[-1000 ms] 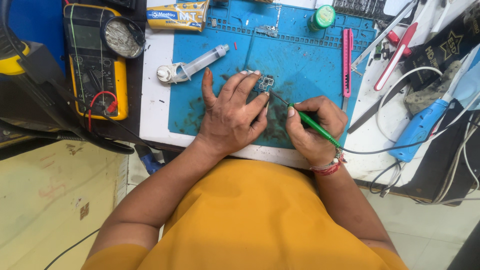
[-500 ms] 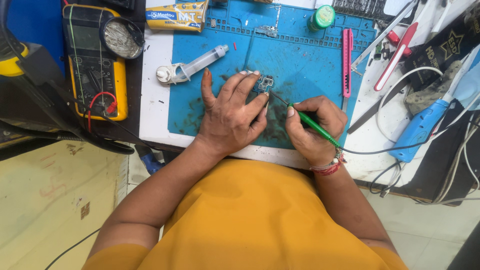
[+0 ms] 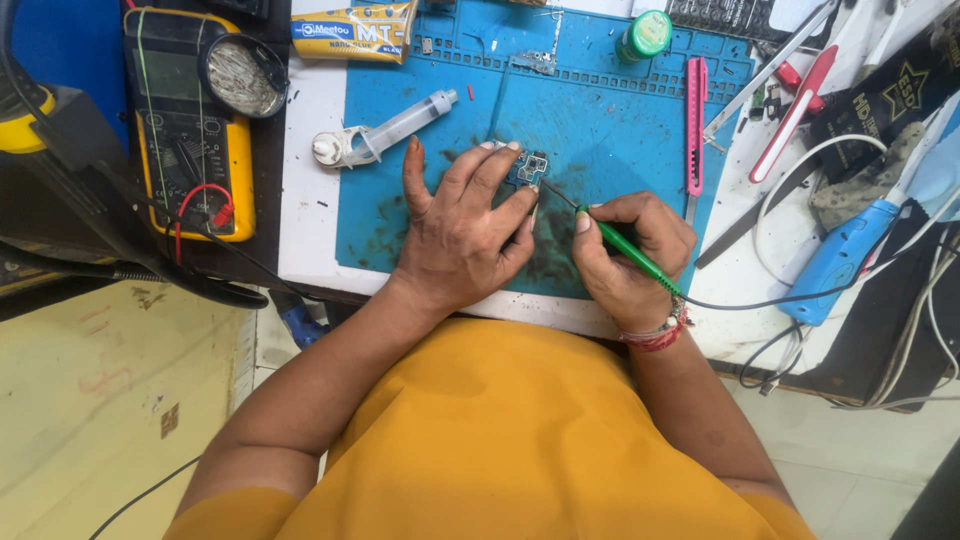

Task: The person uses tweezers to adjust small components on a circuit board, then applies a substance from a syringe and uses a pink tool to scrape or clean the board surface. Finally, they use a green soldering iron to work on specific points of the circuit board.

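From the head camera I see my left hand [image 3: 462, 232] lying palm down on the blue silicone work mat [image 3: 620, 140], fingers spread moderately, with the fingertips [image 3: 512, 150] pressing on the near-left edge of a small dark circuit board [image 3: 531, 167] that sits near the middle of the mat. My right hand [image 3: 628, 250], just to the right, has its fingers curled tight around a slim green soldering iron [image 3: 628, 249], gripped like a pen. The iron's thin metal tip slants up and to the left and meets the board's near-right side; I cannot tell exactly which part it touches. A dark cable runs from the iron's back end off to the right.

To the far left of my left hand, a clear plastic syringe with a white plunger [image 3: 381, 134] lies across the mat's left edge. Farther left on the dark bench sits a yellow multimeter [image 3: 192, 150] with red and black leads. A pink utility knife [image 3: 696, 122] lies upright along the mat's right side, well apart from the board. A small green-capped jar [image 3: 644, 34] stands at the mat's far edge, and a blue handheld tool [image 3: 842, 258] rests to the right on the white table.
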